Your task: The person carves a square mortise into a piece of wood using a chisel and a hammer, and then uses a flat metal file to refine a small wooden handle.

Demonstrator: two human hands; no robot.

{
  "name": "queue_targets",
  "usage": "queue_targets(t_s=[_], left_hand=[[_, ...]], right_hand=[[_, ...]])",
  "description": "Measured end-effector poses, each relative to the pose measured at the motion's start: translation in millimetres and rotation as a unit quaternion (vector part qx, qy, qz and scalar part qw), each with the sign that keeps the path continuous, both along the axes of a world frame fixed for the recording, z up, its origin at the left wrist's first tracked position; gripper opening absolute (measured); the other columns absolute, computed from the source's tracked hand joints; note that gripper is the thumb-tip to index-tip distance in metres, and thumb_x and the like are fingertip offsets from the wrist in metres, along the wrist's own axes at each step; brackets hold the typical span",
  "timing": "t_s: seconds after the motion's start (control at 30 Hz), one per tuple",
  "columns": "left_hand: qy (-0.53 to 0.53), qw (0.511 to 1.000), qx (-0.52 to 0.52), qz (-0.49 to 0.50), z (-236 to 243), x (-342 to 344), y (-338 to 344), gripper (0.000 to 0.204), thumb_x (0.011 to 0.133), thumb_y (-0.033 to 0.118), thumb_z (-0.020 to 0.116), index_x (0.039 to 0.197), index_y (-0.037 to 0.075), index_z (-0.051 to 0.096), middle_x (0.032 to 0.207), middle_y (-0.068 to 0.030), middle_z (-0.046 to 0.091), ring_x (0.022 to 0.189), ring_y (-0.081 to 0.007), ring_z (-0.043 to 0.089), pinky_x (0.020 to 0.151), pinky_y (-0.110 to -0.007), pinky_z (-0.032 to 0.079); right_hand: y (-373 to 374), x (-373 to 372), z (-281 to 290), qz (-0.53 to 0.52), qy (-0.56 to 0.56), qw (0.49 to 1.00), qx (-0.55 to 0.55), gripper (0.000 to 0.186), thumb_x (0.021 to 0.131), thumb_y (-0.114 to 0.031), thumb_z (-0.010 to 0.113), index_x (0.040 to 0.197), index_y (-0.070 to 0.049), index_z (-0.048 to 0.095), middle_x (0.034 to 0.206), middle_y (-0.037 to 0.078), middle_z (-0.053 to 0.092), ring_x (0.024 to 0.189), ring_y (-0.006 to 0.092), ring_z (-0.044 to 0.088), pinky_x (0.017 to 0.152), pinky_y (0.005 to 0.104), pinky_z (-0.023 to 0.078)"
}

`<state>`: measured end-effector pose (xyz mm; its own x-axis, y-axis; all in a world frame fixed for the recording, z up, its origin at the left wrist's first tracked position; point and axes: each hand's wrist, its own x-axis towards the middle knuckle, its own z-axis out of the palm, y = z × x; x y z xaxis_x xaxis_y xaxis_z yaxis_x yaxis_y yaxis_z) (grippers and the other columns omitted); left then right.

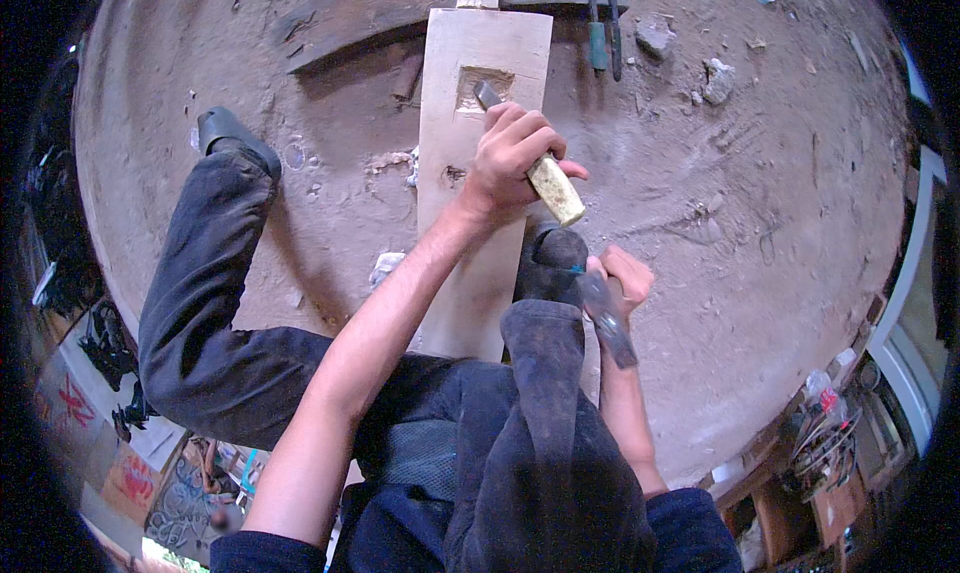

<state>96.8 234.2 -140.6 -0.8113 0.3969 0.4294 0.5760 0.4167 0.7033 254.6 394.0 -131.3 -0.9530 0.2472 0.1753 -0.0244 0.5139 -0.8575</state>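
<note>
A pale wooden board (480, 43) runs lengthwise in front of me, with a chiselled rectangular recess (470, 98) near its far end and a small rough hole lower down. My left hand (515, 158) is wrapped round a chisel (555, 191) with a pale yellow handle. The chisel's blade is tilted, its tip at the recess. Below and right of it, my right hand (625, 278) grips a dark metal hammer (610, 318) by its handle, most of which is hidden. My knee and dark shoe are beside the board, under the hammer.
A dark weathered plank (340, 33) lies crosswise at the board's far end, with long tools (597, 43) at its right. Stones (655, 35) lie on the dusty floor (780, 203). My bent left leg (200, 273) is at left. Clutter (820, 433) lines the lower right edge.
</note>
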Motion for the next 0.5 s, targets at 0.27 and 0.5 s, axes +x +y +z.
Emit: queue_targets(t_s=[0.27, 0.5], left_hand=[[0.004, 1.000, 0.002, 0.000, 1, -2, 0, 0.036, 0.064, 0.035, 0.084, 0.071, 0.011, 0.058, 0.071, -0.0015, 0.054, 0.071, -0.0216, 0.052, 0.072, -0.034, 0.040], [0.003, 1.000, -0.013, -0.003, 1, 0, -1, 0.035, 0.065, 0.034, 0.084, 0.072, 0.011, 0.058, 0.072, -0.0019, 0.053, 0.072, -0.0226, 0.052, 0.072, -0.035, 0.040]], right_hand=[[-13, 9, -12, -0.077, -0.070, 0.991, -0.088, 0.023, 0.072, -0.002, 0.061, 0.057, -0.002, 0.043, 0.052, 0.011, 0.041, 0.041, 0.0253, 0.041, 0.044, 0.0354, 0.032], [1, 4, -20, 0.006, -0.082, 0.996, -0.022, 0.042, 0.077, -0.027, 0.070, 0.057, -0.004, 0.041, 0.053, 0.009, 0.035, 0.044, 0.0223, 0.041, 0.044, 0.0364, 0.030]])
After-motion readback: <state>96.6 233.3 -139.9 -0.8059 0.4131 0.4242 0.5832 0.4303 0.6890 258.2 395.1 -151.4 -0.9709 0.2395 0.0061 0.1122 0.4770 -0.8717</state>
